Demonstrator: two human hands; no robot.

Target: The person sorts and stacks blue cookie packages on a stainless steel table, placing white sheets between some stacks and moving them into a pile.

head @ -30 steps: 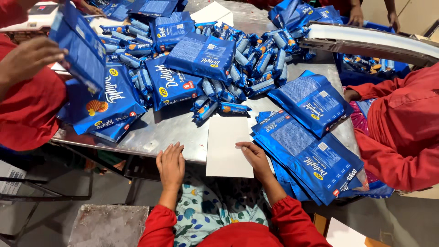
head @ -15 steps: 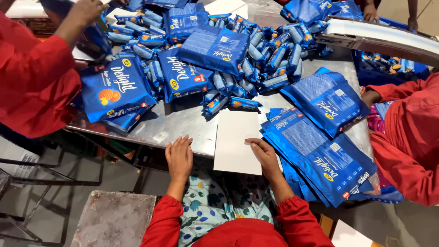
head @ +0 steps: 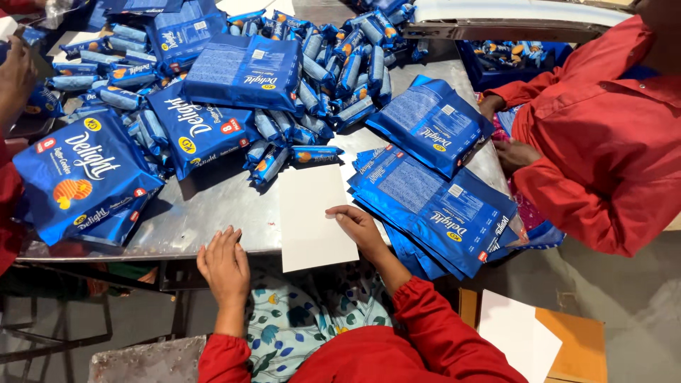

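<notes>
A white card sheet (head: 312, 213) lies on the steel table (head: 213, 213), hanging over its front edge. My right hand (head: 362, 228) rests flat on the sheet's right side, fingers spread. My left hand (head: 225, 264) lies open on the table's front edge, left of the sheet, holding nothing. A stack of flat blue bags (head: 440, 206) lies just right of my right hand. Several small blue wrapped packs (head: 284, 142) are heaped beyond the sheet.
Filled blue bags (head: 78, 177) sit at the left and back. A person in red (head: 603, 135) stands at the right, another person's hand (head: 14, 71) at far left. A conveyor end (head: 511, 18) reaches in at top right. A cardboard box with white sheets (head: 539, 333) sits below right.
The view has shifted so the table sits higher and closer. My hands stay on the sheet and table edge. The person at left lowered a blue bag onto the pile.
</notes>
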